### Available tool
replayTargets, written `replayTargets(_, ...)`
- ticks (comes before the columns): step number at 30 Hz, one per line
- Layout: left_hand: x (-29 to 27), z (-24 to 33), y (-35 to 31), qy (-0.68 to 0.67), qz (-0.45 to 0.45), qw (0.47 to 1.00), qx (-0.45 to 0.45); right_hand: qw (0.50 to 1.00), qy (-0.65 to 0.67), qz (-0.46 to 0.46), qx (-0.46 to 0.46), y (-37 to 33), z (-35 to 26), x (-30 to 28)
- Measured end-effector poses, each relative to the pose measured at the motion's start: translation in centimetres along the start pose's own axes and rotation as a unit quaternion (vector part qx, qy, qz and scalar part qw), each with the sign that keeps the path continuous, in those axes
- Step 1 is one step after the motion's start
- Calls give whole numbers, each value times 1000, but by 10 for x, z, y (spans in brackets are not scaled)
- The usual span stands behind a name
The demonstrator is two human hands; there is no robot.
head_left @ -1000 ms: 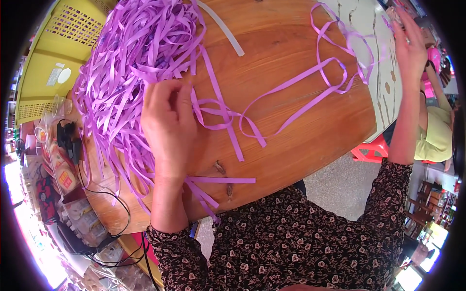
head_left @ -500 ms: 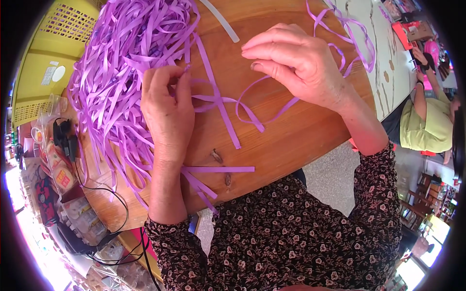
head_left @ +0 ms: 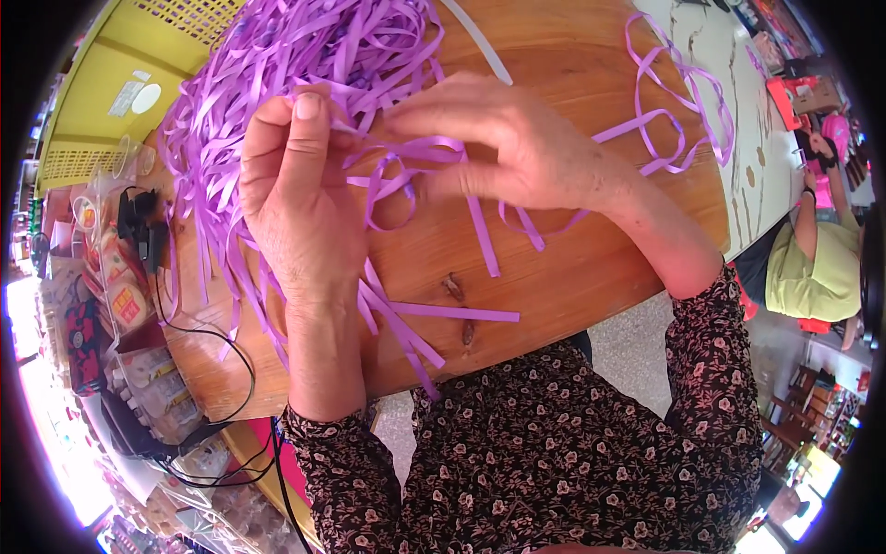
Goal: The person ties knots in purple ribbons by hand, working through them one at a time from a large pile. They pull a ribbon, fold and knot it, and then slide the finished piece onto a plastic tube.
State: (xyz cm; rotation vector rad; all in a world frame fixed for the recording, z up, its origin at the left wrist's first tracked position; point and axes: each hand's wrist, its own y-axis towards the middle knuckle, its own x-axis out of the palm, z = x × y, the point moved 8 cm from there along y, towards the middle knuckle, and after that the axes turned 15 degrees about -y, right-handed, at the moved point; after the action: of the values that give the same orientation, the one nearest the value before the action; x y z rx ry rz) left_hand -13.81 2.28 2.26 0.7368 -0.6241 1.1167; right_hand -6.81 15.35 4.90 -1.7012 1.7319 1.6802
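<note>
Purple ribbon [head_left: 314, 46] lies in one heap, far left on one wooden table [head_left: 591, 258] in the head view, with one looped tangle [head_left: 629, 126] far right. The left hand [head_left: 303, 198] seems pinched on one strand [head_left: 340, 121]; the right hand [head_left: 535, 138], blurred, is just beside, its grip unclear. The step looks like working that strand two-handed, calling next for a careful fingertip pinch.

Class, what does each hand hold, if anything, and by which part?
The left hand seems to pinch a purple ribbon at its thumb tip; where along the ribbon is unclear. For the blurred right hand, I cannot tell.
</note>
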Motion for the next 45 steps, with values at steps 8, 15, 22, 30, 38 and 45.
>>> replayTargets(8, 27, 37, 4, -193, -156, 968, -44, 977, 117, -133, 119, -4, 20, 5)
replayTargets(15, 19, 61, 6, -25, -62, 993, 100, 916, 299, -82, 255, -33, 48, -45)
replayTargets(22, 6, 92, 10, 129, 68, 957, 251, 910, 289, -38, 294, -54, 63, -70)
replayTargets(30, 63, 58, -16, 660, 1, 577, 481, 926, 286, -3, 247, -51, 53, -69)
replayTargets(38, 48, -66, -37, 46, -78, 967, -237, 979, 91, 0, 184, -13, 14, -68)
replayTargets(45, 45, 0, -3, 639, -166, 729, 181, 975, 58, 22, 213, -57, 59, -77)
